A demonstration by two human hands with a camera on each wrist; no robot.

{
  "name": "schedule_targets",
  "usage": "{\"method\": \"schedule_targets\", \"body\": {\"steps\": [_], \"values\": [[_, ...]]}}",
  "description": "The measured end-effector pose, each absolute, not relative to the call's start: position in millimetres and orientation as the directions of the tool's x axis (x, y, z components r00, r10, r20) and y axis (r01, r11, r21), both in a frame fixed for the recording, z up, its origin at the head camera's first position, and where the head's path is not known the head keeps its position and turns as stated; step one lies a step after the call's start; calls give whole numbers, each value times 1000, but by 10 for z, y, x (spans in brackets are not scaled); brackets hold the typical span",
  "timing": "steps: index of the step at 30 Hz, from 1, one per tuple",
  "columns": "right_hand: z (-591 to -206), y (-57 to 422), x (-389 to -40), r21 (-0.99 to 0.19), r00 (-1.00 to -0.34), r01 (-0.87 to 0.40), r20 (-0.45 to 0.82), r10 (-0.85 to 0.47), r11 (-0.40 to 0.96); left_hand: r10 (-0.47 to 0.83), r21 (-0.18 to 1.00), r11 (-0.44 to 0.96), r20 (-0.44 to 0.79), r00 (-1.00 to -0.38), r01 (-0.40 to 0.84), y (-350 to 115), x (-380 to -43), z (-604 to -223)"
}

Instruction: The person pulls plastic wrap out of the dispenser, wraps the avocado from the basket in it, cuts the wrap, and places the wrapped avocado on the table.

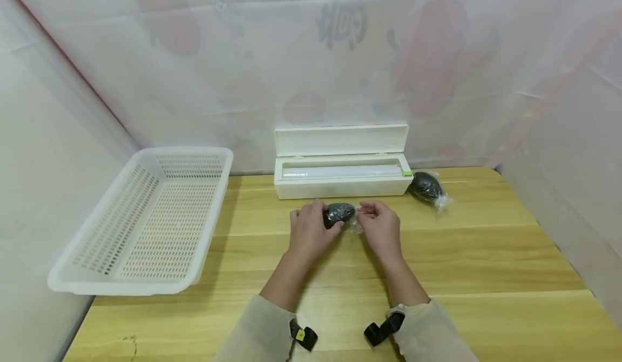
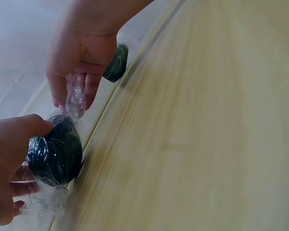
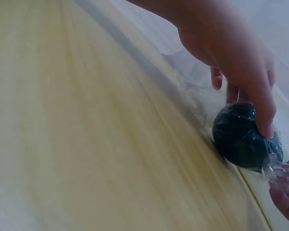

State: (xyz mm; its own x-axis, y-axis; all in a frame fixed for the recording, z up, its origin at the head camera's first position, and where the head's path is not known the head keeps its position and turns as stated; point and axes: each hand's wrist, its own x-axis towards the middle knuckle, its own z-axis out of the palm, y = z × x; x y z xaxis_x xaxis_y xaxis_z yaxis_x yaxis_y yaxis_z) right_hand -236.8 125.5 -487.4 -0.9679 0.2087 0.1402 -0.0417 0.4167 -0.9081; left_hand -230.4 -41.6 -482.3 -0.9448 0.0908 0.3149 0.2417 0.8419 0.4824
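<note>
A dark green, egg-shaped fruit [image 1: 341, 210], much like an avocado, lies wrapped in clear cling film near the middle of the table. My left hand [image 1: 310, 229] grips it from the left, thumb on the near side and fingers round the far side. On its other side my right hand [image 1: 381, 229] pinches the gathered end of the cling film [image 2: 76, 96], which looks twisted into a tail. The right wrist view shows the fruit [image 3: 238, 137] under my left thumb, with loose film spreading from its other end.
Behind my hands stands a white cling film box [image 1: 342, 189], lid raised, a roll [image 1: 340, 172] inside. Another wrapped dark fruit [image 1: 426, 186] lies by its right end. A white perforated basket [image 1: 206, 243] occupies the table's left side. Printed sheeting [image 1: 252, 70] hangs behind the table [image 1: 486, 275].
</note>
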Motion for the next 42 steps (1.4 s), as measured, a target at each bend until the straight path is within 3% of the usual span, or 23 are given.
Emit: {"method": "schedule_targets", "body": {"steps": [4,8,16,21,25,31,36,39,42], "values": [[-4864,1194,-2337,-887,-958,-123,223,180,446,91,512,828,280,-956,229,-424,-2309,-4833],[-4829,1086,-2266,-836,-964,-208,264,40,508,65,578,791,244,-968,199,-455,-2332,-4845],[-4792,932,-2179,-634,-892,-449,361,-273,630,21,873,483,60,-998,63,-539,-2391,-4857],[-4790,942,-2177,-568,-871,-490,342,-353,661,69,879,475,5,-998,37,-563,-2408,-4861],[-4798,957,-2176,-645,-892,-449,283,-353,619,111,840,542,-23,-994,41,-556,-2393,-4844],[-4870,1023,-2218,-881,-931,-334,252,-264,337,147,781,620,-21,-989,75,-597,-2386,-4810],[-4899,1099,-2269,-932,-947,-306,279,-159,192,169,764,638,-24,-985,91,-632,-2386,-4776],[-4899,1129,-2296,-896,-935,-353,330,-128,269,162,765,638,-19,-987,90,-642,-2389,-4757],[-4901,1144,-2318,-791,-904,-428,369,-215,438,148,785,613,-13,-989,82,-653,-2402,-4758]]}}
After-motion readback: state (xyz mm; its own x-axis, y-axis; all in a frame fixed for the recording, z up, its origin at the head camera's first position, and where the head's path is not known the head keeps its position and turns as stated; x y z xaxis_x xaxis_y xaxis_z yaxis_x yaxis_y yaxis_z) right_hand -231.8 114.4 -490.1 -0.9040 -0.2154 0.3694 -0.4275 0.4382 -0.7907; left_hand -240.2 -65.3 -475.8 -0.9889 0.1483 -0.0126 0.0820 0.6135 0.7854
